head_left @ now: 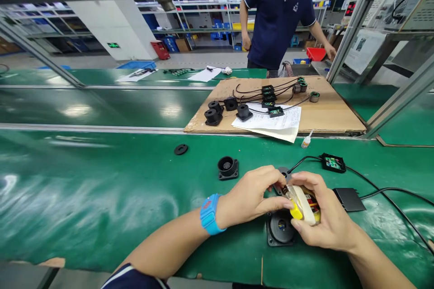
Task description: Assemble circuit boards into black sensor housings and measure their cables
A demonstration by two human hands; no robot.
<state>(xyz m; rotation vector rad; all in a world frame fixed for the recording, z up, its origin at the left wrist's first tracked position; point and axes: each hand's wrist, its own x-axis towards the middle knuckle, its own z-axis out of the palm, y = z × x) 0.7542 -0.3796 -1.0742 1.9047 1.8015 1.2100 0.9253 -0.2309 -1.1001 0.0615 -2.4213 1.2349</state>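
Left hand [251, 196] and right hand [328, 216] meet over the mat [135, 180]: right clasps a taped bundle [308, 210], left thumb and fingers pinch its near end. Bundle sits above a black housing [281, 230]. Risk, as judged: a loosened pinch could drop it onto the housing; the right forearm could snag the cable [381, 189] and drag the open box [332, 162]. Materials: bundle rounded, cream band, glossy yellow patch; housing matte, round on a square flange; mat shiny, rippled.
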